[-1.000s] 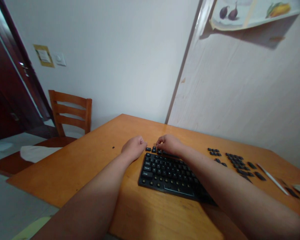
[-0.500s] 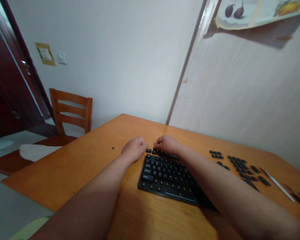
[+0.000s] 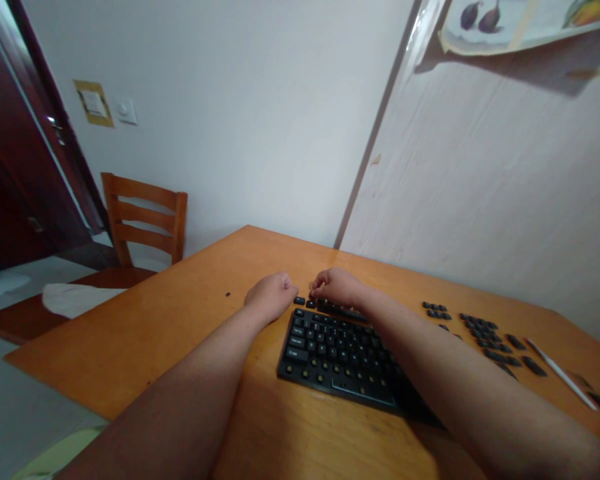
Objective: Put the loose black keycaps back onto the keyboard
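- Compared with the earliest picture, the right hand (image 3: 337,285) has come a little to the left, so its fingertips now meet the dark far keycap (image 3: 311,295), which stood clear of them then.
- The left hand (image 3: 271,297) has barely changed place; the whole view has swung slightly left, which carries the room and tabletop a little to the right.
- For the work in hand, this seems to put the right hand's attention on that one small piece, with the left hand parked alongside.
- The right hand's thumb and fingers are bent and drawn nearly together at the far keycap; whether they grip it or only touch it, I cannot tell.
- The left hand is curled into a loose fist, its thumb side just beside the leftmost keycap (image 3: 299,301). Whether anything is inside the curl cannot be seen.
- A near keycap (image 3: 311,304) lies between the right fingertips and the keyboard (image 3: 330,343).
- The keyboard rests flat on the wooden table (image 3: 200,300), partly under the right forearm, with bare key seats (image 3: 321,378) along its near edge.
- Well to the right, loose keycaps (image 3: 480,328) lie in clusters, near a slim white stick (image 3: 563,373).
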The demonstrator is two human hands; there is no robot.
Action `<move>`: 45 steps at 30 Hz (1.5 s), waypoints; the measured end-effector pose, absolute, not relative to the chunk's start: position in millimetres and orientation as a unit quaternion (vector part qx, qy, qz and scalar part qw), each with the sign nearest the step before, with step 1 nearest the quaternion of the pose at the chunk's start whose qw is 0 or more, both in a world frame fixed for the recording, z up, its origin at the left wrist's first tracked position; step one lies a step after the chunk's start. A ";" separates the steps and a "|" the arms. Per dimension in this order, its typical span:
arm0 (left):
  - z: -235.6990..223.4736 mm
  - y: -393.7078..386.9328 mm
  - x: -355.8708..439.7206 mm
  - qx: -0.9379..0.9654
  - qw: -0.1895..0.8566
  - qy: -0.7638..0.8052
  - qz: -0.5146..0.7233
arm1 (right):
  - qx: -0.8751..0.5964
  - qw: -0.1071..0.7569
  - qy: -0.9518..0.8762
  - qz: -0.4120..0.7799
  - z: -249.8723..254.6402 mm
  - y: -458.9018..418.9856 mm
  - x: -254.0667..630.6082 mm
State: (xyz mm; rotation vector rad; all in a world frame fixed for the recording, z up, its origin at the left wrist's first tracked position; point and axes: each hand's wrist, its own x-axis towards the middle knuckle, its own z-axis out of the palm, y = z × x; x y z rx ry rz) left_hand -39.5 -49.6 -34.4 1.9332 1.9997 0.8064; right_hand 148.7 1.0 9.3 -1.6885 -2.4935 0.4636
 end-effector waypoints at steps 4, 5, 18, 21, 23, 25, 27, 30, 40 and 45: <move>-33.8 -50.0 -39.2 0.660 0.124 0.687 0.278 | -0.556 0.042 -0.817 0.150 7.6 2.0 148.6; -33.8 -50.1 -39.3 0.661 0.124 0.685 0.279 | -0.556 0.041 -0.817 0.150 7.2 2.1 148.6; -35.5 -49.3 -40.7 0.669 0.123 0.678 0.278 | -0.554 0.034 -0.821 0.132 6.5 0.5 146.1; -36.5 -48.5 -40.9 0.671 0.118 0.674 0.284 | -0.555 0.033 -0.821 0.131 7.4 -0.7 145.7; -36.5 -48.3 -40.7 0.669 0.116 0.676 0.285 | -0.556 0.035 -0.821 0.127 8.4 -1.6 145.8; -36.0 -48.7 -40.3 0.667 0.115 0.680 0.282 | -0.555 0.036 -0.822 0.122 9.4 -2.3 146.2; -35.1 -49.4 -39.9 0.668 0.118 0.680 0.278 | -0.554 0.037 -0.824 0.117 10.1 -2.6 146.6; -33.6 -50.3 -39.4 0.670 0.121 0.679 0.275 | -0.552 0.038 -0.826 0.109 10.3 -2.8 146.6; -31.9 -50.7 -39.0 0.670 0.122 0.683 0.264 | -0.548 0.030 -0.830 0.102 10.3 -4.2 145.3; -31.3 -52.0 -39.0 0.672 0.119 0.682 0.262 | -0.542 0.036 -0.832 0.112 6.9 -1.1 146.9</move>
